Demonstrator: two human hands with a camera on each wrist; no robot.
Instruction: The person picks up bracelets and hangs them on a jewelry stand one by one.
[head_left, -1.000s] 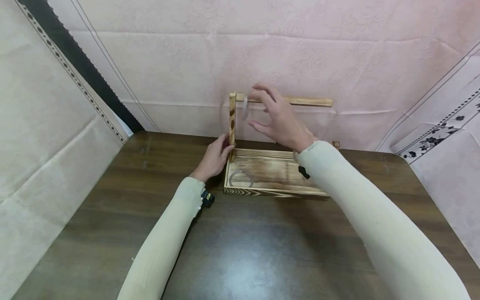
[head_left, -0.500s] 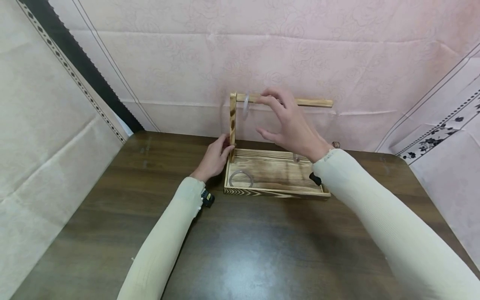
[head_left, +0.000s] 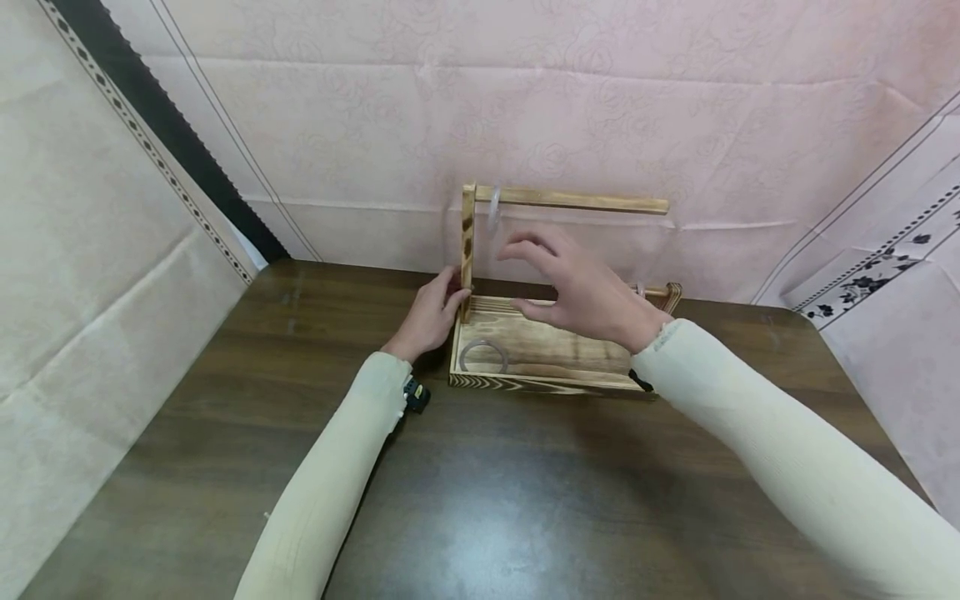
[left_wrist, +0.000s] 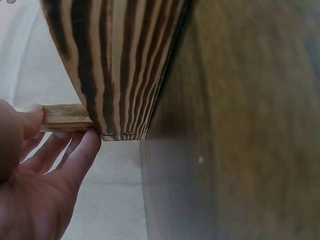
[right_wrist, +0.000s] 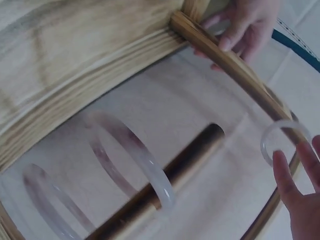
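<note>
A wooden stand has an upright post [head_left: 467, 242], a long upper bar [head_left: 577, 200] and a shallow tray [head_left: 540, 386] as its base. My left hand [head_left: 429, 317] grips the post low down, with thumb and fingers on either side of it in the left wrist view. One pale translucent bangle [head_left: 494, 208] hangs near the post end of the upper bar. Below that bar my right hand [head_left: 581, 292] hovers over the tray, fingers loosely bent and holding nothing. Another clear bangle [head_left: 483, 343] lies in the tray's left front corner.
Two mottled bangles [right_wrist: 150, 162] hang on a shorter lower rod [right_wrist: 195, 155], close to the right wrist camera. In the head view my right hand and sleeve [head_left: 720, 400] cover part of that rod. Behind the stand hangs a pale patterned cloth [head_left: 375, 125]; a brown table [head_left: 465, 483] lies underneath.
My right hand has drawn away from the bangle on the upper bar, first to the right, then down over the tray. The bangle stays hanging. My left hand keeps its grip.
</note>
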